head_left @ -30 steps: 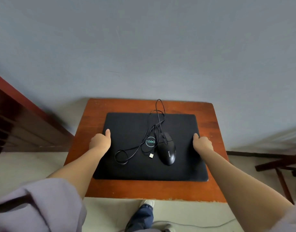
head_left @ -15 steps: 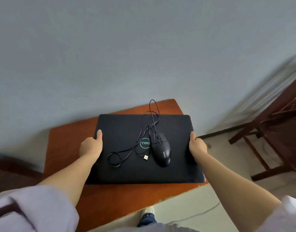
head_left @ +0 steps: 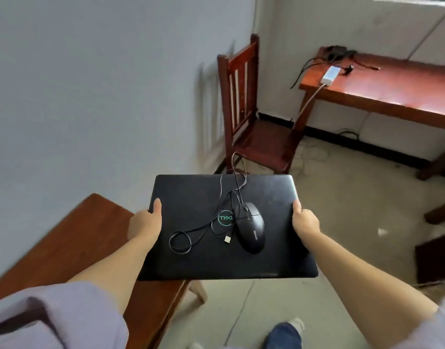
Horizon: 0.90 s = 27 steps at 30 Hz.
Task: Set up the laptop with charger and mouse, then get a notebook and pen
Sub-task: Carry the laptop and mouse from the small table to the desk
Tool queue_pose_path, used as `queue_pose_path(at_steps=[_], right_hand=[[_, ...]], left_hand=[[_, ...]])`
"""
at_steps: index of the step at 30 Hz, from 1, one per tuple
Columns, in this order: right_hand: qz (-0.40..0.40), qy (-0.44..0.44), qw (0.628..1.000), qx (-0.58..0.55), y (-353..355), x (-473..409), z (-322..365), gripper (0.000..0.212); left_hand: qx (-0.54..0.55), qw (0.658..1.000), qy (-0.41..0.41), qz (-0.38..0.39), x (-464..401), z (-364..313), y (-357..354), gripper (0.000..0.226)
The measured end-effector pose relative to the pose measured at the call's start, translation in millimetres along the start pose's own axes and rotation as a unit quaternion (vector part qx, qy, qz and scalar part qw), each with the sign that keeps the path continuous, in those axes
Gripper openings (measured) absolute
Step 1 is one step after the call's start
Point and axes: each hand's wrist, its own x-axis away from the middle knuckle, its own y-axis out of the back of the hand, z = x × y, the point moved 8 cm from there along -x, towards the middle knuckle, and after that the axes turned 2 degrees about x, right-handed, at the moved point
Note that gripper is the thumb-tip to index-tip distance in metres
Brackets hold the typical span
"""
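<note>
Even, soft daylight, brightest upper right. Strong glare strip on the long desk (head_left: 382,89). Faint chair (head_left: 254,127) shadow on the wall (head_left: 90,84). Motion blur at lower-left sleeve (head_left: 52,318). Wide-angle bending at edges.

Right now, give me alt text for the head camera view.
Both hands, left hand and right hand, carry a closed black laptop by its sides, a wired mouse resting on its lid. Beyond stand a wooden chair and a long desk.
</note>
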Motion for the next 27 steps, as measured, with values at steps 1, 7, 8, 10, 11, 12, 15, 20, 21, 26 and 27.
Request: queue_pose_path(at_steps=[1, 7, 8, 10, 11, 12, 15, 20, 21, 26, 27], right_hand=[[-0.014, -0.013, 1.000, -0.008, 23, -11, -18, 0.065], [-0.083, -0.090, 0.992, -0.033, 169, -79, -120, 0.067], [-0.094, -0.100, 0.990, -0.036, 192, -90, -135, 0.067], [-0.114, -0.119, 0.986, -0.037, 238, -110, -164, 0.067], [-0.124, -0.129, 0.983, -0.036, 258, -119, -176, 0.067], [-0.132, -0.139, 0.981, -0.037, 276, -127, -188, 0.067], [-0.152, -0.164, 0.973, -0.050, 319, -150, -216, 0.068], [-0.171, -0.209, 0.960, -0.075, 363, -206, -248, 0.067], [-0.170, -0.214, 0.959, -0.075, 370, -222, -249, 0.067], [-0.181, -0.224, 0.954, -0.083, 410, -323, -240, 0.067], [-0.184, -0.229, 0.952, -0.088, 419, -343, -236, 0.067]], left_hand=[[-0.007, 1.000, -0.017, 0.012, 4, -29, -20, 0.074], [-0.017, 0.993, -0.084, 0.081, 50, -193, -153, 0.073], [-0.017, 0.991, -0.094, 0.090, 61, -216, -175, 0.073], [-0.013, 0.988, -0.106, 0.110, 82, -257, -215, 0.072], [-0.010, 0.987, -0.108, 0.121, 92, -276, -232, 0.071], [-0.004, 0.985, -0.107, 0.132, 100, -293, -248, 0.069], [0.002, 0.981, -0.124, 0.152, 117, -352, -289, 0.063], [-0.021, 0.969, -0.187, 0.161, 120, -455, -349, 0.070], [-0.022, 0.967, -0.191, 0.165, 117, -473, -362, 0.071], [-0.028, 0.958, -0.214, 0.189, 89, -577, -422, 0.072], [-0.031, 0.956, -0.222, 0.189, 83, -601, -431, 0.072]])
